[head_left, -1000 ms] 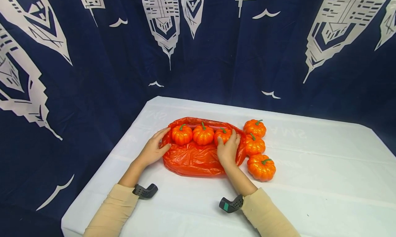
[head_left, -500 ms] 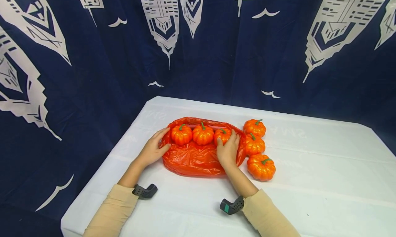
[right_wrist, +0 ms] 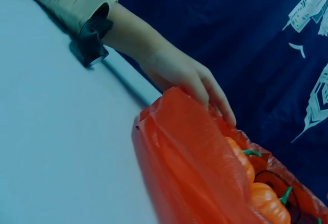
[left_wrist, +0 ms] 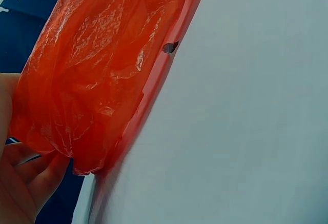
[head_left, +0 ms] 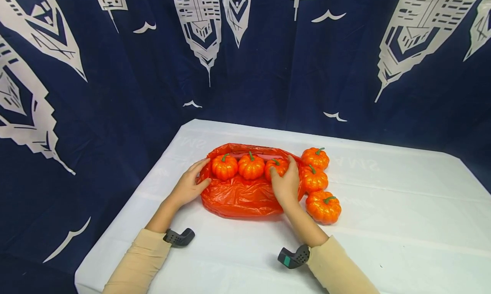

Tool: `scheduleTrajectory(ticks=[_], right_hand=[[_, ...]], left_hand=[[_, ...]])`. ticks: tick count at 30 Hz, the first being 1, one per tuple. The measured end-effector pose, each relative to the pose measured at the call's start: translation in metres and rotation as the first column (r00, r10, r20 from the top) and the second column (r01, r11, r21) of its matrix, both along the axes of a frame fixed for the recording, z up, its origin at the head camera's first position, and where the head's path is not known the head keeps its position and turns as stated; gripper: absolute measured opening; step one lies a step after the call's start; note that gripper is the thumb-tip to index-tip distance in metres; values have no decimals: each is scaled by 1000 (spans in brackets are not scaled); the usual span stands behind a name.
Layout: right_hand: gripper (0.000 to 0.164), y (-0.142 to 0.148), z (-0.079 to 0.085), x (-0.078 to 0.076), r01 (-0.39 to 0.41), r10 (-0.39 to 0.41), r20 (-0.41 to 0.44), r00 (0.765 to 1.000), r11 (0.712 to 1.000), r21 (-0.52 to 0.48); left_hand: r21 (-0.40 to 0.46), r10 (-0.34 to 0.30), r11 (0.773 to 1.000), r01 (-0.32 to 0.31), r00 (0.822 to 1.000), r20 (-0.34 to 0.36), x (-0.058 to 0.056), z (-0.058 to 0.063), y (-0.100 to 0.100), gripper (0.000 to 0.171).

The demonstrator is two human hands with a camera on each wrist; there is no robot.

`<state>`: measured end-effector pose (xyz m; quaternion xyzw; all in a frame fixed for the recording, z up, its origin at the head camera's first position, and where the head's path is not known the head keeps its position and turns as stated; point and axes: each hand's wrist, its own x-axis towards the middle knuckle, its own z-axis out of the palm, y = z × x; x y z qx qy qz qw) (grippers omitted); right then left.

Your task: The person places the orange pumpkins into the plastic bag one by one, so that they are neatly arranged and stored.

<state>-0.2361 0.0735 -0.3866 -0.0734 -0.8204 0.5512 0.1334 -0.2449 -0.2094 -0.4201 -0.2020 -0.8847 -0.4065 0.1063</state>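
An orange-red plastic bag (head_left: pixel 241 198) lies on the table with its mouth open, and several small toy pumpkins sit in a row in it. My left hand (head_left: pixel 189 184) holds the bag's left end, fingers at the far rim and thumb at the near rim; the left wrist view shows bent fingers (left_wrist: pixel 46 175) under the plastic. At the bag's right end my right hand (head_left: pixel 287 184) is spread about the rightmost bagged pumpkin (head_left: pixel 279 164), thumb overlapping its near side and fingers along its right. In the right wrist view those fingers (right_wrist: pixel 218 98) reach down at the bag's rim.
Right of the bag stand three more pumpkins, the far one (head_left: pixel 315 158), the middle one (head_left: pixel 316 181) and the near one (head_left: pixel 324 207). All of this is on a white-covered table (head_left: pixel 383 226). A dark blue patterned curtain (head_left: pixel 268 81) hangs behind it.
My right hand and forearm have shifted slightly right, showing more of the pumpkin beside the fingers. The bag's far rim sits slightly higher. My left hand stays in place.
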Motion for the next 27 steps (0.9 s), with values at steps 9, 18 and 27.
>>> scheduleTrajectory(ticks=[9, 18, 27], right_hand=[[59, 18, 20, 1, -68, 67, -14, 998, 989, -129], [52, 48, 39, -2, -57, 57, -1, 998, 985, -163], [49, 77, 48, -4, -103, 105, 4, 994, 984, -145]], left_hand=[[6, 0, 1000, 0, 1000, 4, 0, 0, 0, 62], [2, 3, 1000, -3, 1000, 3, -1, -1, 0, 62], [9, -9, 1000, 9, 1000, -9, 0, 0, 1, 63]])
